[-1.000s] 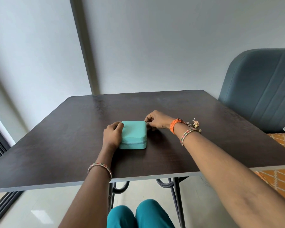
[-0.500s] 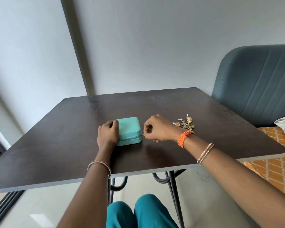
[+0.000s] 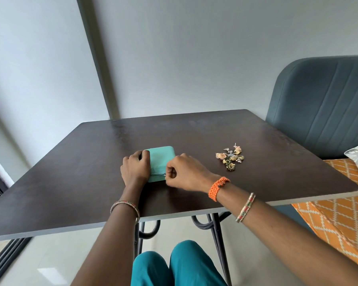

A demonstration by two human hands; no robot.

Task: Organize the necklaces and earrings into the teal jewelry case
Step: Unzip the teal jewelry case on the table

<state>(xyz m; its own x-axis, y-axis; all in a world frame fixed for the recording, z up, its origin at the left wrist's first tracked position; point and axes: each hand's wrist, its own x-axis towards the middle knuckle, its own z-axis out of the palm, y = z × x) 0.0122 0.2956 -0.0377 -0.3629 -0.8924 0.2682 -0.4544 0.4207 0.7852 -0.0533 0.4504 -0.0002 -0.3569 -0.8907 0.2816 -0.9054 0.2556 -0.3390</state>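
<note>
The left hand (image 3: 135,169) grips the case (image 3: 161,162) while the right hand (image 3: 181,172) pinches its zipper pull (image 3: 165,175); a hard tug could slide the case.

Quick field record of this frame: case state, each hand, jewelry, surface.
case: teal case, lid down, flat on table
left hand: left hand grips the case's left side
right hand: right hand pinches the zipper pull at the case's near right corner
jewelry: pile of earrings on table, right of case, apart from both hands; necklaces not discernible
surface: dark table
nearby: chair at right
</note>
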